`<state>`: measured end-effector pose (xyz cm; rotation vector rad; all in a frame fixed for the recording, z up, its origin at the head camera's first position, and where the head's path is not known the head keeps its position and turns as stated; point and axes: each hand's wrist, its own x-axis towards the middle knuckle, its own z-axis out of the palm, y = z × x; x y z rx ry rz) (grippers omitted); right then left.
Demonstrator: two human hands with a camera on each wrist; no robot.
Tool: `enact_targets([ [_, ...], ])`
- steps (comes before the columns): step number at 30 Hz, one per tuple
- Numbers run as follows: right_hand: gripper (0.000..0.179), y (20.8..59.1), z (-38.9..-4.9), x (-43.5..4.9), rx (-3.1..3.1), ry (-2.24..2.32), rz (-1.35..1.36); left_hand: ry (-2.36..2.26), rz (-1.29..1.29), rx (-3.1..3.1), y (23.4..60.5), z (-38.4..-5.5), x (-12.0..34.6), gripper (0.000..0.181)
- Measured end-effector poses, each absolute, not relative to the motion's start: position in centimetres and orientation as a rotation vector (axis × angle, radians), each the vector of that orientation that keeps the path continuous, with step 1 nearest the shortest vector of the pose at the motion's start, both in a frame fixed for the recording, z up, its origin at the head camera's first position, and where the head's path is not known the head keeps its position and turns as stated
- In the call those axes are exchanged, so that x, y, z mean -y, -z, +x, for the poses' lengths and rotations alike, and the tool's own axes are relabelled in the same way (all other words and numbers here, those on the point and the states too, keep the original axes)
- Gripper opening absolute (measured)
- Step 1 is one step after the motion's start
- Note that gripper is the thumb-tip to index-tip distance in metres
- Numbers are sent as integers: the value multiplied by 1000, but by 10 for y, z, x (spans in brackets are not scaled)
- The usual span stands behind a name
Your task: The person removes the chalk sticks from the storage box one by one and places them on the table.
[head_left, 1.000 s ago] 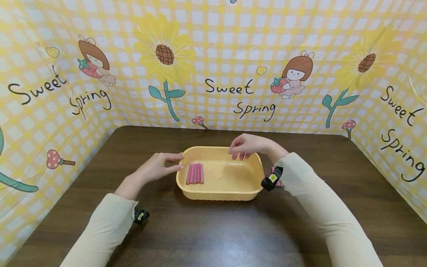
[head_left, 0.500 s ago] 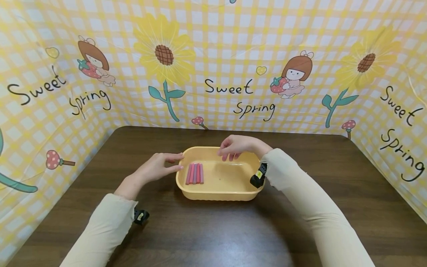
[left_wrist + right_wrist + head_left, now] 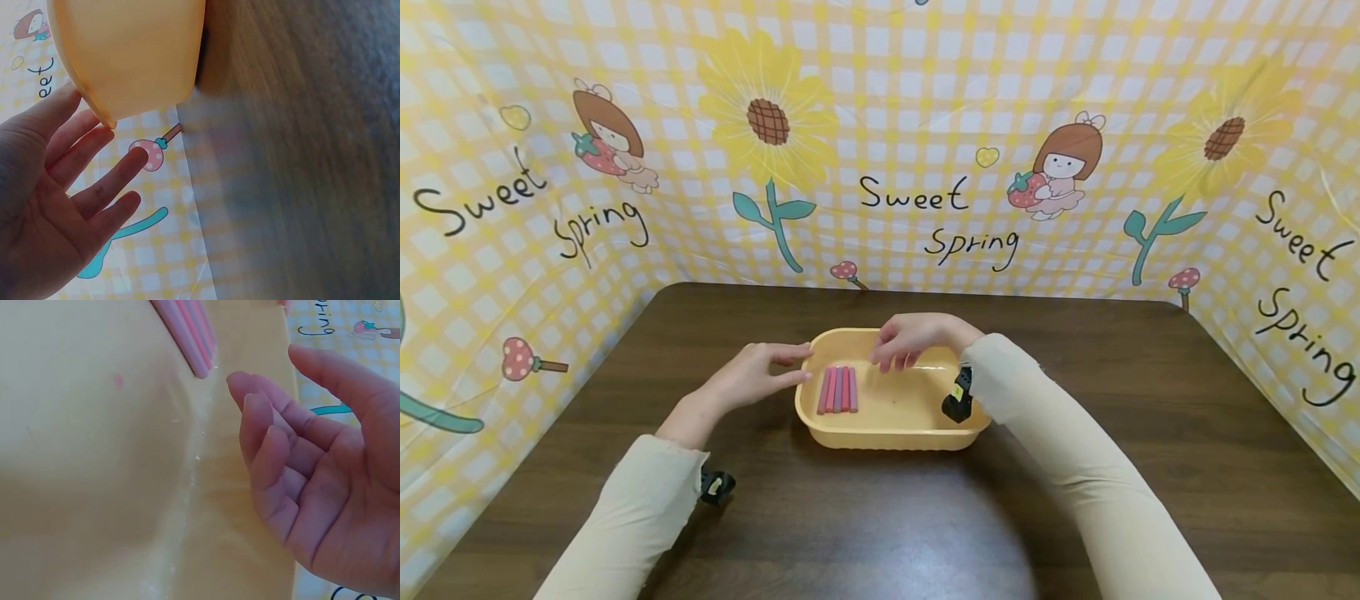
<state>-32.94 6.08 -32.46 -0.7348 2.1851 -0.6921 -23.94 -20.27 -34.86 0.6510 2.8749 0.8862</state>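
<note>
A yellow plastic basin [image 3: 891, 440] stands on the table in the head view. Inside it, near the left end, thin pink and mauve sticks [image 3: 837, 390] lie side by side; their ends [image 3: 187, 337] show at the top of the right wrist view. My left hand [image 3: 748, 379] touches the basin's left rim with its fingertips, fingers mostly straight. Over the basin's far side hovers my right hand [image 3: 913, 337], to the right of the sticks. In the right wrist view its fingers are loosely bent, the thumb stands apart, and nothing lies between them.
The dark wooden table [image 3: 850, 517] extends around the basin. A yellow checked cloth [image 3: 910, 100] hangs behind and at the sides. A small black camera sits on each wrist. My right sleeve [image 3: 1060, 433] covers part of the table's right side.
My right hand has moved left over the basin, towards the sticks. Pink pieces glimpsed beside the right wrist earlier no longer show. My left hand has stayed at the rim.
</note>
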Motion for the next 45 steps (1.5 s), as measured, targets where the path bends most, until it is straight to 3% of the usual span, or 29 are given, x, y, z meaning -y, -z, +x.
enact_targets([
  [21,22,352,-329,-32,-2105,676,-682,-880,680,-2884,349,-240,203,48],
  [45,34,359,-323,-16,-2266,546,-613,-885,682,-2891,349,-240,202,47],
])
